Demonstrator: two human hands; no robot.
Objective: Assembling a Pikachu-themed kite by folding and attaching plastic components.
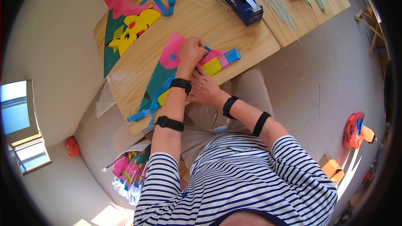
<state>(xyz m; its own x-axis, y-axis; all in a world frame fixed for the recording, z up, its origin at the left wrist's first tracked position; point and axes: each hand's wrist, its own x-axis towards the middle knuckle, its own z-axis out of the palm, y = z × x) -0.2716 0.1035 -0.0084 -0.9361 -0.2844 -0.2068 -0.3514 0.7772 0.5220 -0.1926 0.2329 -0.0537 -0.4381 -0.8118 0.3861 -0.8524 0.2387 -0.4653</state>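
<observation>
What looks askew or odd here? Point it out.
The thin sticks lie splayed across the table, one poking past its edge, and a dark strand lies alone on the floor. Both look untidy; I see no clear spill or damage.

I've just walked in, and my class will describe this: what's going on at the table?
A person in a striped shirt has both bare hands at a colourful sheet on the wooden table. The left hand bends its fingers over it; the right hand is close beside. Another sheet lies farther left, and a blue tape dispenser stands beyond.
</observation>
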